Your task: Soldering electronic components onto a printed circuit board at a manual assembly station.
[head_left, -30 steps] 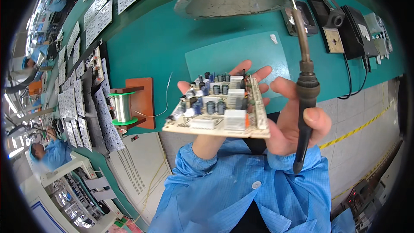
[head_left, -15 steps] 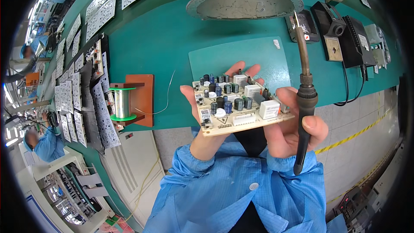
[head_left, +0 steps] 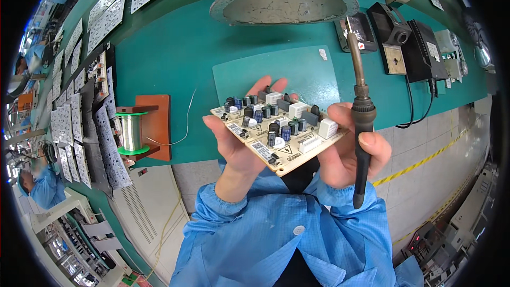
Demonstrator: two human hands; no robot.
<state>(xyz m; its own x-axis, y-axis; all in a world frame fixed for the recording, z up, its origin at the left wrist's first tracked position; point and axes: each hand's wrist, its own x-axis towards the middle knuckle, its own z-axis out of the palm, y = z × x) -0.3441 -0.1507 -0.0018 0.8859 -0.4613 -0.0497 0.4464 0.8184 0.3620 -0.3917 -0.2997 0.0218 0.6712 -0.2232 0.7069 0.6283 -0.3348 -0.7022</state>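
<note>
One circuit board, tilted above the green surface, is grasped by the left hand underneath. The right hand steadies its edge while gripping one soldering iron, tip up. One solder spool stands nearby.

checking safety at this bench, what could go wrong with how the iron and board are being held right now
The right hand holds both the soldering iron and one edge of the circuit board, so the shaft sits close to the fingers and the parts: it might burn either. The left hand only cradles the tilted board in mid-air above the green mat, so it could slip.
</note>
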